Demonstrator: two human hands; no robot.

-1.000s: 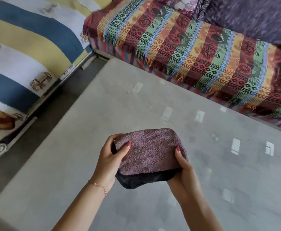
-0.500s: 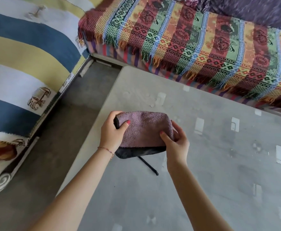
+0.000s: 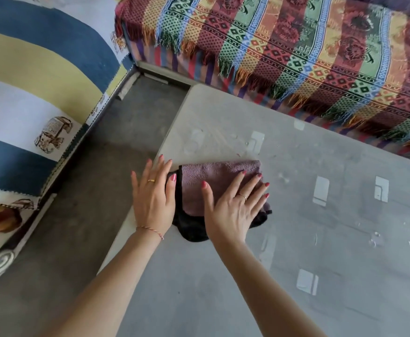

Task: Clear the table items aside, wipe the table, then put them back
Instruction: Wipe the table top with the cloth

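A folded mauve cloth [image 3: 219, 180] with a black underside lies on the grey glossy table [image 3: 308, 251], close to its left edge. My right hand [image 3: 233, 210] is pressed flat on the cloth, fingers spread, covering its right part. At the table's left edge my left hand [image 3: 153, 203] lies flat with fingers apart, and only its thumb touches the cloth's black border. No other items show on the table top.
A sofa with a fringed multicoloured throw [image 3: 296, 52] runs along the table's far edge. On the left stands a blue, yellow and white striped sofa [image 3: 41, 76]. A strip of grey floor [image 3: 89, 190] separates it from the table. Pale light patches dot the table top.
The cloth was held up in both hands above the table. It now lies on the table near the left edge, with both hands opened flat, the right one on top of it.
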